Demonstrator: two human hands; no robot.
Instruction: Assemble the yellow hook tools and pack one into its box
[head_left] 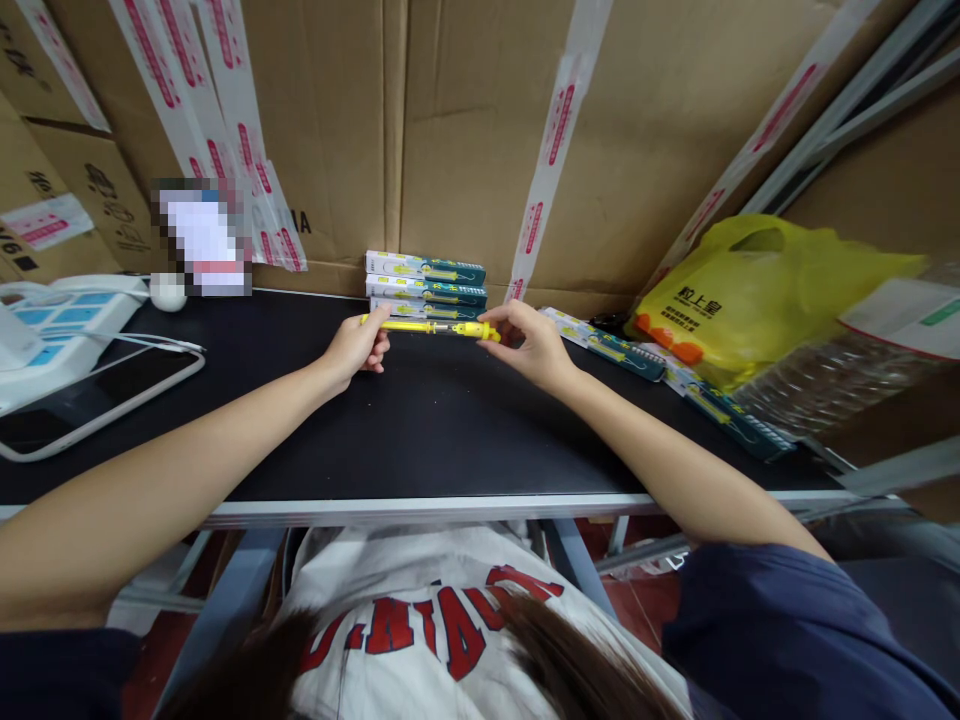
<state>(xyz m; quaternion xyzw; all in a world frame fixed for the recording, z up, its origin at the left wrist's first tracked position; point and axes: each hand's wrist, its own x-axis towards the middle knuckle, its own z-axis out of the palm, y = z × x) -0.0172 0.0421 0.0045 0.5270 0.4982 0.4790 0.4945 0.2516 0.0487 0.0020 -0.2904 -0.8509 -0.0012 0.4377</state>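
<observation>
I have the yellow tool [439, 327] in the middle of my view, held nearly level over the worktop [420, 430], just in front of three slim boxes [425, 285]. The left hand [356, 348] grips its thin end, thumb along the top and the other fingers curled under. The right hand [536, 343] pinches the thicker, knobbed end between thumb and fingertips. Between them a clear stretch of the barrel shows; I can't make out what is inside.

From here I judge the right pinch the weaker one: it bears on a small end, so a twist or pull could make it slip and swing the tool down. Uneven force from the two sides might also bend the thin part. The three boxes sit close behind the left fingers, so a careless push could knock them out of line; whether they're stacked or set in rows, I can't tell.

Farther right, more slim boxes [607, 345] lie slantwise near a yellow bag [697, 290], which could snag an elbow swung wide. At far left, a loose white cable [157, 340] beside a dark-screened device [82, 400] could catch the left forearm.
</observation>
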